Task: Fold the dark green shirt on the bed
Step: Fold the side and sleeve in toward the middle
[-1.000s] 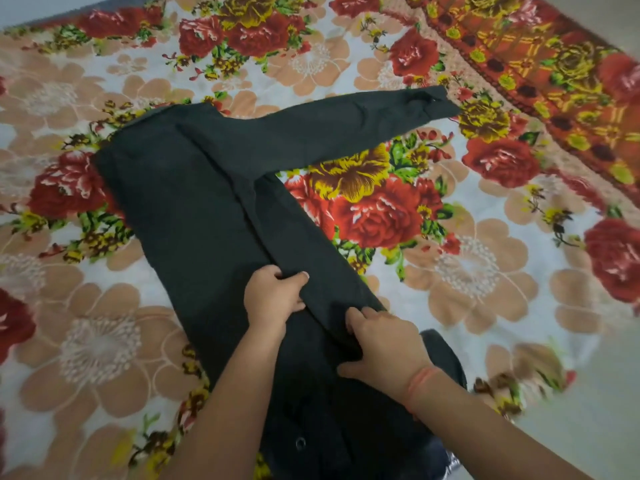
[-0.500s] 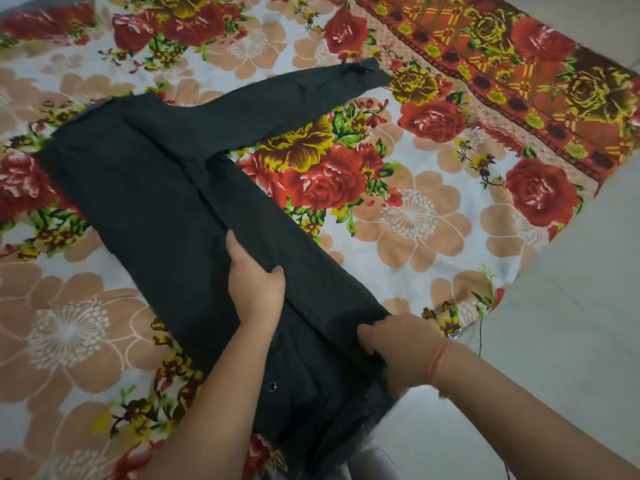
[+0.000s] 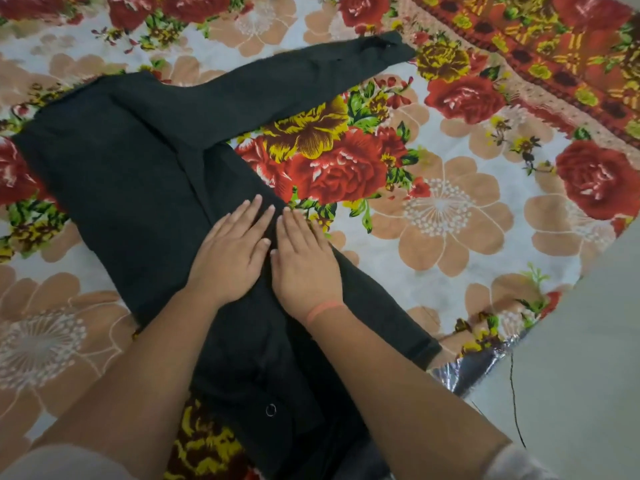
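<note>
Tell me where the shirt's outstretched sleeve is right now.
In the head view, the outstretched sleeve lies flat on the floral bedsheet, running up and right from the dark green shirt, its cuff beside a yellow flower.

The left hand [image 3: 231,252] and right hand [image 3: 304,265] lie palm down, side by side, thumbs almost touching. All fingers are straight and together, pointing far. The bare forearms reach in from the near edge and converge. A thin pink band [image 3: 323,310] circles the right wrist.
</note>
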